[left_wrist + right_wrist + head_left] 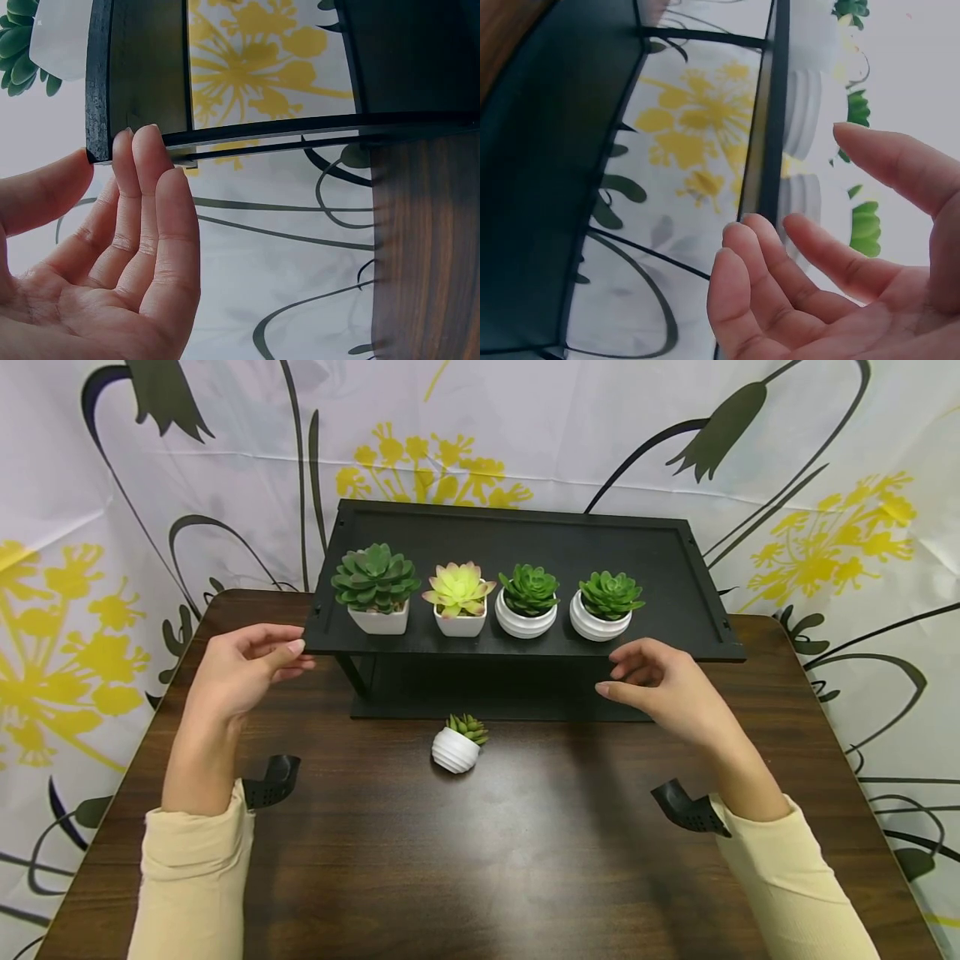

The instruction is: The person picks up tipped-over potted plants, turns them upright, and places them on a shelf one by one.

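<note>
A black two-tier shelf [450,527] stands on the brown table. My left hand [243,664] pinches its front left corner; in the left wrist view the thumb [52,187] lies at the board's edge and the fingertips [150,146] reach the underside. Along the upper board stand a dark green succulent [377,578], a yellow-green succulent [461,589] in a square white pot, and two green succulents [529,590] in round ribbed pots. My right hand [663,689], fingers loosely bent and holding nothing, hovers by the front edge near the rightmost succulent [609,597].
A small succulent in a white ribbed pot [456,750] lies tipped on the table [420,877] in front of the shelf. The lower board [495,693] sits close above the tabletop. Behind hangs a flower-patterned curtain [570,427].
</note>
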`<state>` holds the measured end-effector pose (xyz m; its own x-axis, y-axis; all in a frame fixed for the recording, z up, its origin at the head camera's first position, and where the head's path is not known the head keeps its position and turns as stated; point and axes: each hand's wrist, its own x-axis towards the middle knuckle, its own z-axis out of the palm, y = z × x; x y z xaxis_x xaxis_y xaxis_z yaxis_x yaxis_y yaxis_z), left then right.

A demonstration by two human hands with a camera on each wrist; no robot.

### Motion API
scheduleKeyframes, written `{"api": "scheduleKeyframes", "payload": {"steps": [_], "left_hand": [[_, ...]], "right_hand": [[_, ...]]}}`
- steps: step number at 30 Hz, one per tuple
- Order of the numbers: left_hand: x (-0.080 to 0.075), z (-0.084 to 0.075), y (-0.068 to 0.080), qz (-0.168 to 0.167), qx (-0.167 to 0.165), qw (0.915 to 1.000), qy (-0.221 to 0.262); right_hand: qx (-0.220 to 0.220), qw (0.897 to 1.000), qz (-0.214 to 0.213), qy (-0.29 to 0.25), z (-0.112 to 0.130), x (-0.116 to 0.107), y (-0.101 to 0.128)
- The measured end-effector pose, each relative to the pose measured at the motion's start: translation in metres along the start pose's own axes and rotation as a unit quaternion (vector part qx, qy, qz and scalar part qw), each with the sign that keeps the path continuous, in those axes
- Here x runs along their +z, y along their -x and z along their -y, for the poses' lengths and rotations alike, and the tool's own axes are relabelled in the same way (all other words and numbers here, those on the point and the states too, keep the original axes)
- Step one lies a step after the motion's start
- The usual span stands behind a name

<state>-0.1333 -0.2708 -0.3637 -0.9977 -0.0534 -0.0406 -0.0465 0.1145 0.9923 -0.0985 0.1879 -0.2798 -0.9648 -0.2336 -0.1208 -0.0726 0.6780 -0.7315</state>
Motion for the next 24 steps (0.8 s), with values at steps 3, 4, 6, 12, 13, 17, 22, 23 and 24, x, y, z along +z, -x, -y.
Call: {"api": "scheduleKeyframes", "payload": {"steps": [3,4,6,12,13,17,22,23,24], "left_hand": [[0.007,-0.014,0.009,-0.001,0.005,1.0000,0.004],[0.011,-0.023,0.014,-0.010,-0.002,0.9997,-0.021],[0.016,-0.033,0.018,-0.013,-0.010,0.9996,-0.025],[0.013,-0.028,0.016,-0.008,-0.010,0.9997,-0.021],[0.010,-0.021,0.012,-0.007,-0.006,1.0000,-0.004],[0.009,-0.017,0.010,-0.007,-0.006,0.9999,0.006],[0.017,-0.032,0.018,-0.015,-0.016,0.9991,-0.037],[0.017,-0.033,0.019,-0.014,-0.019,0.9993,-0.030],[0.016,-0.032,0.019,-0.010,-0.012,0.9994,-0.031]], "right_hand": [[-0.003,1.000,0.010,-0.005,-0.004,0.009,0.000],[-0.002,1.000,0.014,-0.007,-0.006,0.012,0.000],[0.000,1.000,0.024,-0.012,-0.010,0.020,-0.002],[0.000,0.997,0.065,-0.039,-0.022,0.047,-0.007],[-0.001,0.996,0.072,-0.047,-0.023,0.051,-0.007],[0.000,0.992,0.100,-0.083,-0.028,0.069,-0.010],[0.022,0.984,0.133,-0.117,-0.033,0.091,-0.015],[0.027,0.982,0.141,-0.126,-0.034,0.095,-0.017],[0.032,0.979,0.148,-0.135,-0.035,0.099,-0.018]]}}
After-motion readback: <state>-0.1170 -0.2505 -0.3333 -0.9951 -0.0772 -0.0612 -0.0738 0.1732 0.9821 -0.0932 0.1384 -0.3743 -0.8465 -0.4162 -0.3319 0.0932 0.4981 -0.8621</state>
